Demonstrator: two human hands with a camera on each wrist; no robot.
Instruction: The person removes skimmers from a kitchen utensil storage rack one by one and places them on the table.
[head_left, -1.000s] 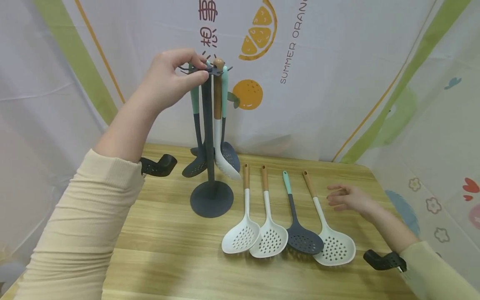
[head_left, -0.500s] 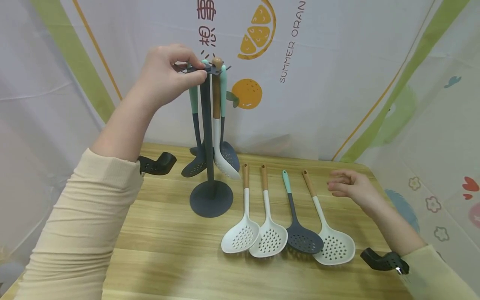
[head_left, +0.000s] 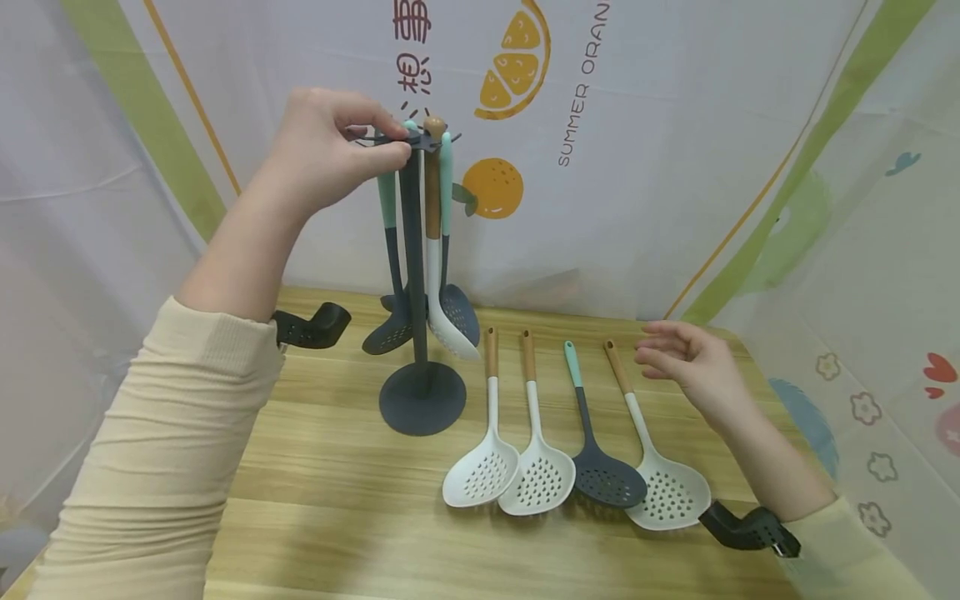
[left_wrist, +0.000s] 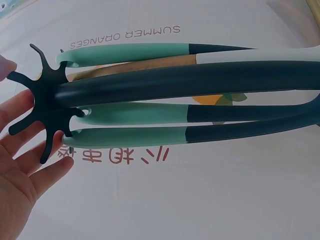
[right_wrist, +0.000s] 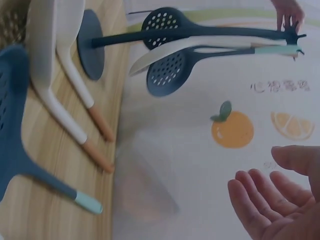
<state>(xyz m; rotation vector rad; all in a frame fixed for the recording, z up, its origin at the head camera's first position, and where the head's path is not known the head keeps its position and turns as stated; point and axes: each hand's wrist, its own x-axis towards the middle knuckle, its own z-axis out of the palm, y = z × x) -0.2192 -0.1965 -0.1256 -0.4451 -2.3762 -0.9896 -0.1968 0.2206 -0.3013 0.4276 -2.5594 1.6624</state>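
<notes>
My left hand pinches the top of a dark utensil stand between thumb and fingers. In the left wrist view the fingers lie behind the curved hooks. Several skimmers hang there: a white one with a wooden handle, and dark ones with mint handles. On the table lie a white skimmer, a second white skimmer, a dark skimmer with a mint handle and another white skimmer. Beyond the rightmost handle, my right hand hovers with loosely bent fingers, holding nothing.
The wooden table ends at a white printed curtain behind the stand. A second patterned curtain hangs close on the right. The lying skimmers' heads partly overlap.
My right hand has risen and shifted slightly left, towards the rightmost skimmer's handle. The left hand stays at the stand's top, and the skimmers lie as before.
</notes>
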